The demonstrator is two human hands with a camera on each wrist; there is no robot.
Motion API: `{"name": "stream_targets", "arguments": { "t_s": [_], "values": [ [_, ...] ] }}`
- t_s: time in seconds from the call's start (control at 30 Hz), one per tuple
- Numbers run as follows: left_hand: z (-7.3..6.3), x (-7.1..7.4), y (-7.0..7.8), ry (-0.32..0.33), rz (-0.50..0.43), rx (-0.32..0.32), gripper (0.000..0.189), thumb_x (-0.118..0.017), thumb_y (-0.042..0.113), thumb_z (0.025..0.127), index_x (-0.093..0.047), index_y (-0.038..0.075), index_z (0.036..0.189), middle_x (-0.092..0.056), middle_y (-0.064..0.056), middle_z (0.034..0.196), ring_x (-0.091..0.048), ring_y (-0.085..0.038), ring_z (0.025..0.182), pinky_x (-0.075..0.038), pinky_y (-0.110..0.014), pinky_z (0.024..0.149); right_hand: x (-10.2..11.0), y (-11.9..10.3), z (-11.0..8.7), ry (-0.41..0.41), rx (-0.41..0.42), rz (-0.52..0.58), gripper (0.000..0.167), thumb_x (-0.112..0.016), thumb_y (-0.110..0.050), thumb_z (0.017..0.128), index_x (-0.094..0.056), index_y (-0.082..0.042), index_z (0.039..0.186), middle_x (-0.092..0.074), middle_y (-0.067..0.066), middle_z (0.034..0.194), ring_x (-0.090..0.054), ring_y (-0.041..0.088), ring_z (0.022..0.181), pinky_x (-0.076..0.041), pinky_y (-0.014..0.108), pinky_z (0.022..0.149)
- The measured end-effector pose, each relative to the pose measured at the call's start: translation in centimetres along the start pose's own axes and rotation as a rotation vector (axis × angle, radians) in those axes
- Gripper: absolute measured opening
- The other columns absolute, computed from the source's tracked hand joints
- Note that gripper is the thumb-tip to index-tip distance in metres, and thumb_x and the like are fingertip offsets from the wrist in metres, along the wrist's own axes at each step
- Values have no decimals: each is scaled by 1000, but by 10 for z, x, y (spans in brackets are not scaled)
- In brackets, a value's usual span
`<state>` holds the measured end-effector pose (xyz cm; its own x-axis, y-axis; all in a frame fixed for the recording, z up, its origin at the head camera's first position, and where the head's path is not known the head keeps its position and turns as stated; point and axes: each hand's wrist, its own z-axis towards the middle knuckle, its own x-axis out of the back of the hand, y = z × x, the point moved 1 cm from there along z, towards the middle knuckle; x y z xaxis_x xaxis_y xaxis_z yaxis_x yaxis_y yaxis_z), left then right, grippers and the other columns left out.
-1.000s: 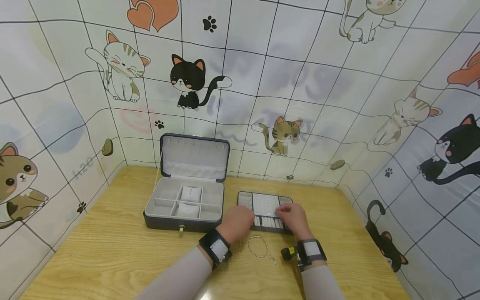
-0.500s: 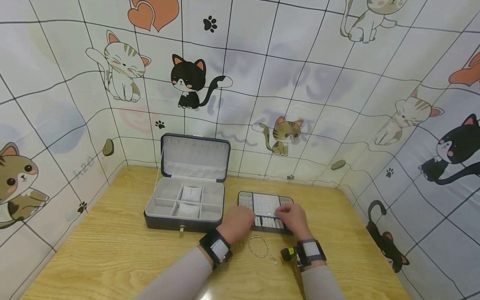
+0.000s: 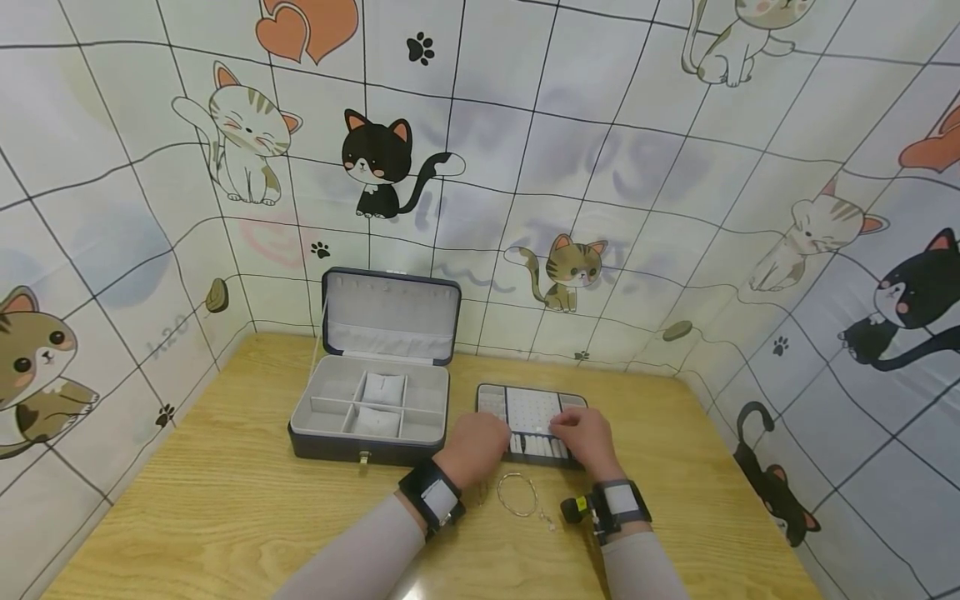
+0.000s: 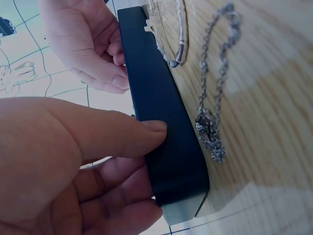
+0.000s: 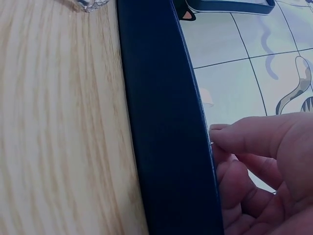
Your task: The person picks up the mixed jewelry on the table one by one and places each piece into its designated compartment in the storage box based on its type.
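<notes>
Tray [image 3: 536, 459] lies out of open box [image 3: 330, 446], which sits at its 9 o'clock. Left hand [image 3: 474, 446] clamped on tray; right hand [image 3: 588, 437] fingertips together, contents hidden. Seemingly unfinished: bracelet [image 3: 517, 514], chain [image 4: 223, 63] on counter [image 3: 210, 483], tray's 6–7 o'clock.

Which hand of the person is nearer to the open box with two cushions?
The left hand. It is just right of the open box, at the left end of the small tray; the right hand is farther away, at the tray's right side.

Gap between box [image 3: 322, 443] and tray [image 3: 533, 408]
</notes>
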<state>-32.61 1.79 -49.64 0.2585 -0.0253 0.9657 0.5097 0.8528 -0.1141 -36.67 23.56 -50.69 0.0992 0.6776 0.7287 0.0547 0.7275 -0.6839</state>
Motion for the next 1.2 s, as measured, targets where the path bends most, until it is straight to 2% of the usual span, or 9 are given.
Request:
{"name": "stream_targets", "arguments": {
  "t_s": [0.23, 0.8, 1.07, 1.2],
  "values": [
    [0, 0, 1, 2, 3, -1, 9, -73, 19, 96, -78, 21, 89, -71, 5, 75, -60, -11, 67, -53, -30, 58, -1, -2, -1, 13, -1, -21, 7, -79, -15, 90, -82, -12, 96, -79, 8, 105, -65, 25, 97, -52, 40, 82],
    [-1, -1, 0, 49, -7, -14, 14, -72, 18, 96, -76, 21, 84, -69, 6, 72, -59, -11, 65, -51, -30, 55, -5, -2, 0, 45, 19, -45, 5, -81, -14, 87, -81, -12, 91, -78, 8, 101, -65, 24, 92, -50, 35, 77],
    [0, 0, 1, 29, 4, -8, 13, -72, 17, 96, -76, 20, 84, -69, 4, 72, -59, -12, 64, -52, -31, 54, -4, -5, -2, 53, 26, -48, 7, -81, -14, 88, -81, -8, 91, -78, 8, 97, -64, 23, 88, -47, 33, 72],
    [0, -2, 1, 41, 14, -9, 14, -72, 17, 96, -76, 20, 83, -69, 4, 71, -60, -12, 64, -52, -31, 55, -4, -6, -3, 56, 43, -49, 7, -81, -13, 87, -80, -7, 91, -77, 9, 95, -63, 22, 84, -48, 32, 69]
  ]
}}
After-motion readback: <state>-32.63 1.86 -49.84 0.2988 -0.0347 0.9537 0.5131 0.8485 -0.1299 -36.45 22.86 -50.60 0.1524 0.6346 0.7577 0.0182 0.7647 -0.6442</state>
